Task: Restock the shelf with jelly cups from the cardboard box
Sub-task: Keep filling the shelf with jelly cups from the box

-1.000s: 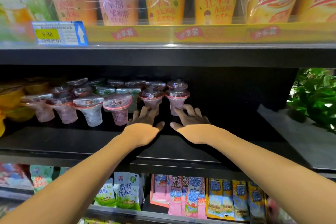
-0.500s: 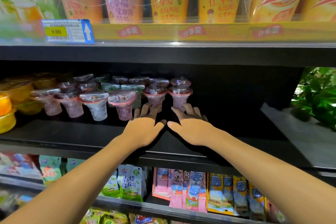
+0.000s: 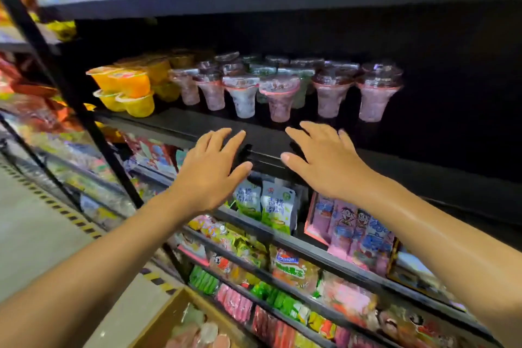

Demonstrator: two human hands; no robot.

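Hovering over the shelf lip [image 3: 180, 124], our left hand [image 3: 210, 175] and right hand [image 3: 324, 162] are both spread and empty, well short of the jelly cups [image 3: 279, 100] lined along the shelf. Item: cardboard box [image 3: 166, 322], bottom edge of view, more cups inside. Judgement: we reach down next, take one cup per hand by its narrow body, and seat them upright in the dark gap beside the rightmost cup [image 3: 374, 99]
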